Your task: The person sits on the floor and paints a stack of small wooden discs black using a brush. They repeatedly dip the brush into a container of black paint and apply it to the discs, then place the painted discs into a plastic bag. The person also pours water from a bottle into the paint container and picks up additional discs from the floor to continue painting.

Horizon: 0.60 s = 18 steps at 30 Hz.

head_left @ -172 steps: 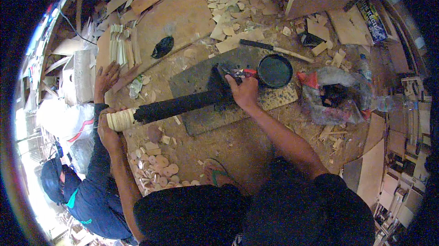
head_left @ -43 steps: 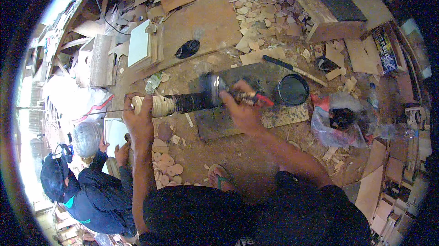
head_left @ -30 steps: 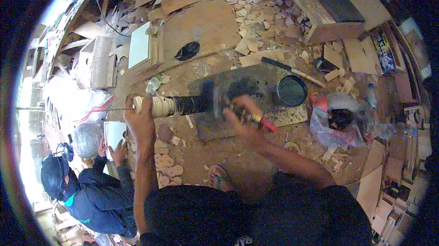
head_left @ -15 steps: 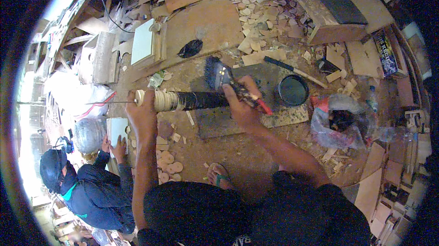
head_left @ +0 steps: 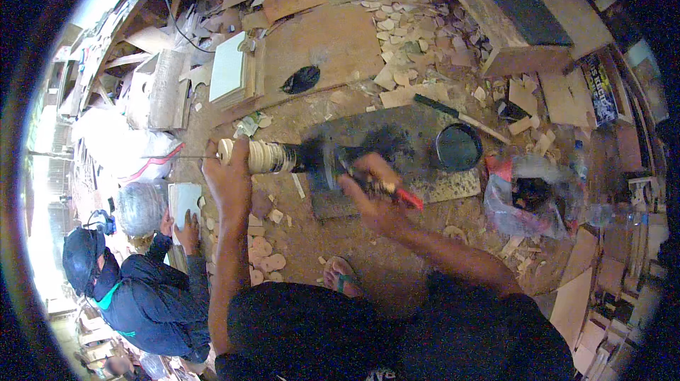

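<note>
Board (head_left: 443, 179) edge runs beneath right hand (head_left: 373, 193), grasping blurred brush (head_left: 331, 166); open floor (head_left: 304, 239) adjoins left hand (head_left: 230, 175), gripping disc stack (head_left: 265, 156), cream nearby, black toward brush.

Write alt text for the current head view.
Left hand grips the pale end of a stack of wooden discs; right hand holds a blurred brush at its blackened part, above a stained board. A round black tub stands at right.
</note>
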Each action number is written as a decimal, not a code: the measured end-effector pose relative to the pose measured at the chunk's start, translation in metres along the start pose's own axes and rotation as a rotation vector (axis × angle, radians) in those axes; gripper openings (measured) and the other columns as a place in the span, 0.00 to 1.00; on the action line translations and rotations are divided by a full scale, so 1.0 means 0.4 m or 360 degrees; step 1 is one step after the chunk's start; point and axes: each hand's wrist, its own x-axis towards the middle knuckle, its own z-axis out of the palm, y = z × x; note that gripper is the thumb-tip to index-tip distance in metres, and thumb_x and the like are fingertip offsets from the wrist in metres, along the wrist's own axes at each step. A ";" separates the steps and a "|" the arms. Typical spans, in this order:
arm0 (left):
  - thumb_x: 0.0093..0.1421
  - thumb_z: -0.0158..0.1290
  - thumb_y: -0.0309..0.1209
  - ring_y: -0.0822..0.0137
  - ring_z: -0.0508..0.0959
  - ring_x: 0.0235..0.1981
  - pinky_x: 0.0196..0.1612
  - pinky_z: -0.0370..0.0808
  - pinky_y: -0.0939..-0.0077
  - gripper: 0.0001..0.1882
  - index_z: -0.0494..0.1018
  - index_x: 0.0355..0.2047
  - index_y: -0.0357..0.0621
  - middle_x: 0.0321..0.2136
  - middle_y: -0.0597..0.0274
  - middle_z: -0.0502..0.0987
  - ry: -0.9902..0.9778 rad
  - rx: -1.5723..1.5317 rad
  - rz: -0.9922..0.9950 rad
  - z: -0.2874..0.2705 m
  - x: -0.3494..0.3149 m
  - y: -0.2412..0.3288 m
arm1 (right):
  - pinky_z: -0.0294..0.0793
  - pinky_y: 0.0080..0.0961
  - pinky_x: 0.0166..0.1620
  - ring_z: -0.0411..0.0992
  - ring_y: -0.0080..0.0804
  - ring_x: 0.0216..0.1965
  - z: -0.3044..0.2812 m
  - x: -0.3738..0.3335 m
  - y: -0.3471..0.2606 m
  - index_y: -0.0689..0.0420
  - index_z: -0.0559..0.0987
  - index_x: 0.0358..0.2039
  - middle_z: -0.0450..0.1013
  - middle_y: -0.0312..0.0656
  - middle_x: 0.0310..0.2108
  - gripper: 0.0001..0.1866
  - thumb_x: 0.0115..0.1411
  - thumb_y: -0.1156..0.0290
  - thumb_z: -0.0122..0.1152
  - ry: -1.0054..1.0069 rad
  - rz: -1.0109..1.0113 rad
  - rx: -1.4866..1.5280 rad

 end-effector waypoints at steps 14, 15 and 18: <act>0.54 0.56 0.29 0.72 0.72 0.25 0.29 0.70 0.74 0.09 0.72 0.32 0.36 0.25 0.63 0.75 -0.0087 -0.0023 0.0041 0.000 -0.005 0.013 | 0.67 0.21 0.30 0.65 0.18 0.28 0.002 0.018 -0.007 0.59 0.72 0.30 0.69 0.34 0.26 0.10 0.55 0.70 0.65 0.0194 0.0202 0.0265; 0.54 0.56 0.29 0.72 0.72 0.25 0.29 0.70 0.73 0.10 0.72 0.33 0.35 0.25 0.63 0.75 -0.0062 -0.0034 0.0018 0.000 -0.003 0.012 | 0.67 0.19 0.31 0.66 0.18 0.28 0.001 0.011 -0.012 0.59 0.72 0.30 0.69 0.34 0.25 0.09 0.55 0.71 0.65 0.0252 0.0358 0.0112; 0.54 0.57 0.30 0.71 0.72 0.25 0.29 0.70 0.73 0.11 0.72 0.33 0.34 0.25 0.62 0.75 0.0015 0.0049 0.0099 0.001 0.000 0.007 | 0.67 0.19 0.29 0.65 0.18 0.26 0.004 0.009 -0.025 0.59 0.72 0.29 0.68 0.33 0.23 0.09 0.56 0.71 0.64 0.0035 -0.0037 0.0114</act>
